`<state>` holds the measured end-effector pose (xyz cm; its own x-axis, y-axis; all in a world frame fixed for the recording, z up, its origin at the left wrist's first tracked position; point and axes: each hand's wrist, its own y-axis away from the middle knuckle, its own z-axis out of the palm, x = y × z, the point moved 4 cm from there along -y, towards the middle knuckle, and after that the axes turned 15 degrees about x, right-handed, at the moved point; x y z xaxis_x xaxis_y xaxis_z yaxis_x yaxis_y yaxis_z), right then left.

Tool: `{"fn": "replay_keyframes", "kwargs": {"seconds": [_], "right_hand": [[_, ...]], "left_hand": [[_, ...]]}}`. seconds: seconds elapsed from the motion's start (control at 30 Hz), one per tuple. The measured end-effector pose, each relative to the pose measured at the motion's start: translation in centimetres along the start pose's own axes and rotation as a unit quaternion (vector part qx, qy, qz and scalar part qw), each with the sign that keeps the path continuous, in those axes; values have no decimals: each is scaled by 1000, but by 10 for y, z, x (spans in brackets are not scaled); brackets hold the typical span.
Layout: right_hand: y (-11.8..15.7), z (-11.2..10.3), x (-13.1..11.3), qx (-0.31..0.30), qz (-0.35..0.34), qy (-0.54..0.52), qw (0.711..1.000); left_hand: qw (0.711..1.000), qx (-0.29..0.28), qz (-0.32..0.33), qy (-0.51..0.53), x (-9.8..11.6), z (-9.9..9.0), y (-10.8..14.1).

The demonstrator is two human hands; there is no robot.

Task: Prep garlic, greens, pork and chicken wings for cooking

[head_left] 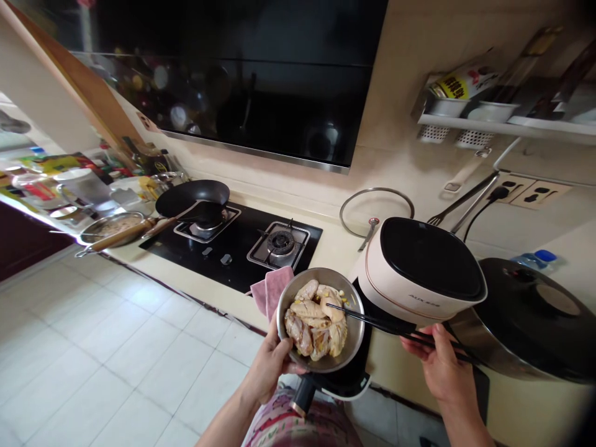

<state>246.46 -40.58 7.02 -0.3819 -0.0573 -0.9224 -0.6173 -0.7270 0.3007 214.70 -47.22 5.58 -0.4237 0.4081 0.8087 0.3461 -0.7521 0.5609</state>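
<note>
Countertop [391, 372], cream, above tiled floor [139, 354] | clock centred on steel bowl [356, 332] of chicken wings [316, 323]: gas hob [190, 251] 10 o'clock, AUX air fryer [419, 267] 2, lidded pot [535, 316] 3 | bowl part-hides handled black basket [347, 382] | left hand [274, 351], 8, clamped on bowl rim | right hand [444, 366], 4, closed round chopsticks [372, 320]

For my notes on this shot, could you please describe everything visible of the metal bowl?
The bowl is round and silvery, apparently metal, with a thin rim, its open top facing the camera. It holds raw-looking chicken wings and small yellow bits. The left hand grips its edge above a black container, thumb over the rim; chopsticks in the right hand reach inside.
</note>
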Motion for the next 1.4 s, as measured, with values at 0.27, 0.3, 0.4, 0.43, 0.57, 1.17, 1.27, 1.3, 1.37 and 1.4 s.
{"fn": "replay_keyframes", "kwargs": {"seconds": [0.27,0.3,0.4,0.43,0.57,1.17,1.27,1.3,1.37,1.4], "right_hand": [[10,-2,7,-7,5,41,999],[14,-2,7,-11,2,47,999],[22,-2,5,-20,-14,50,998],[24,-2,4,-19,-21,44,999],[22,-4,10,2,17,23,1000],[49,-3,13,-33,-68,74,994],[49,-6,13,-47,-91,77,992],[47,-6,13,-45,-90,70,992],[44,-4,16,-32,-81,53,995],[43,-1,17,-27,-74,48,996]], "left_hand": [[1000,6,-7,-2,-2,0,-1],[1000,8,-9,-1,-2,-1,-1],[1000,16,-14,7,-2,-4,-1],[1000,19,-14,11,-1,-4,-2],[999,30,-14,18,2,-8,-3],[999,40,1,29,6,-13,-4],[999,43,4,31,8,-14,-4],[999,44,2,32,8,-14,-4],[998,48,0,32,8,-15,-4],[998,50,1,31,9,-15,-4]]}}
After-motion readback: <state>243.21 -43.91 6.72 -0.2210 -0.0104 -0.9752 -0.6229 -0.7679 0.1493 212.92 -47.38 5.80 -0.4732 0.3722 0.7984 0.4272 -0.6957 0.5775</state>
